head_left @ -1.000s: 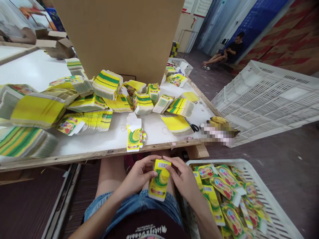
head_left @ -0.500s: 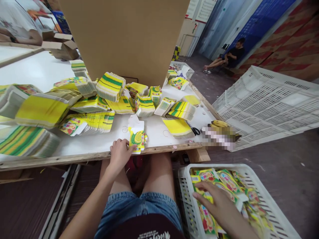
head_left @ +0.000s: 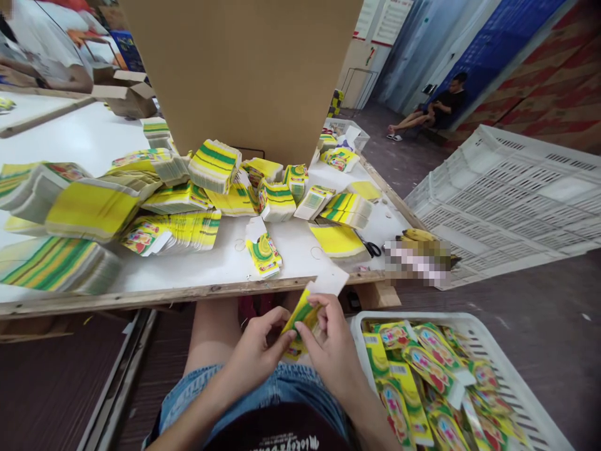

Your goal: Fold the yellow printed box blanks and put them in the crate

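Left hand: the left hand (head_left: 260,341) is closed on the held box, thumb and fingers pinching its left side.
Right hand: the right hand (head_left: 333,338) is also grasping the held box, fingers bent over its right side, thumb on its front.
Held box: the yellow and green held box (head_left: 302,312) is tilted between the two hands, above the lap and just in front of the surface's front edge; its white flap (head_left: 331,280) sticks up at the far end.
Flat boxes: a few flat boxes (head_left: 263,252) lie in a small pile on the surface (head_left: 188,270), near the middle of its front edge.
Stacks: fanned stacks (head_left: 89,210) of yellow and green card spread across the surface, from its left part toward its right edge.
Scissors: black-handled scissors (head_left: 373,249) lie near the front right corner.
Bananas: bananas (head_left: 416,235) sit by that corner, partly blurred out.
Basket: a white basket (head_left: 422,317) stands beside the right hand, below the front right corner, filled with yellow boxes (head_left: 428,366).
Cardboard: a tall brown cardboard panel (head_left: 244,75) rises behind the stacks.
Crates: white crates (head_left: 511,194) stand beyond the surface's right edge.
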Tool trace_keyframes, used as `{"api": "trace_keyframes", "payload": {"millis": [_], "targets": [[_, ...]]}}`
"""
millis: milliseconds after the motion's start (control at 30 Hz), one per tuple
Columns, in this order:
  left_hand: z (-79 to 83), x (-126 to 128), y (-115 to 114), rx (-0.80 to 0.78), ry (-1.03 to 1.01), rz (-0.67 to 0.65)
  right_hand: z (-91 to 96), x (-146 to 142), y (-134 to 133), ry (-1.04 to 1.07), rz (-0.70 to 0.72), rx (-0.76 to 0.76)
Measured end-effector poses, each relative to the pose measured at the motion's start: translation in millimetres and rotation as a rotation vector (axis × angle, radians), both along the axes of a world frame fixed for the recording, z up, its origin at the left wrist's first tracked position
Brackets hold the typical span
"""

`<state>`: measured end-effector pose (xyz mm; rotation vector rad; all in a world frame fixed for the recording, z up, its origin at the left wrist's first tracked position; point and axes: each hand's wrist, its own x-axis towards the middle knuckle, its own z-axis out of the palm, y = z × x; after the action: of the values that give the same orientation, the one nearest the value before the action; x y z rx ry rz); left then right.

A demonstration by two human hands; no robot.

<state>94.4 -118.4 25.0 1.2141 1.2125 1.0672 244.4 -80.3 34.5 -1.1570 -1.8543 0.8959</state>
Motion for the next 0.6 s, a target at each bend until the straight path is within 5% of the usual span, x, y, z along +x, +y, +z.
{"api": "trace_keyframes", "payload": {"millis": [133, 267, 467, 600], "targets": [[-8.7, 2, 4, -0.148, -0.403, -0.157, -5.2, -1, -7, 0.221, -0.022, -0.179], [-15.1, 9, 6, -0.253, -0.656, -0.217, -6.6, -5, -11, 0.245, -0.060, -0.187], [-20.1, 14, 9, -0.225, -0.659, 0.074, -8.6, -2, -6, 0.149, -0.204, -0.069], [-27.1, 14, 10, -0.173, -0.550, 0.170, -18.3, 4, -5, 0.084, -0.043, -0.254]]}}
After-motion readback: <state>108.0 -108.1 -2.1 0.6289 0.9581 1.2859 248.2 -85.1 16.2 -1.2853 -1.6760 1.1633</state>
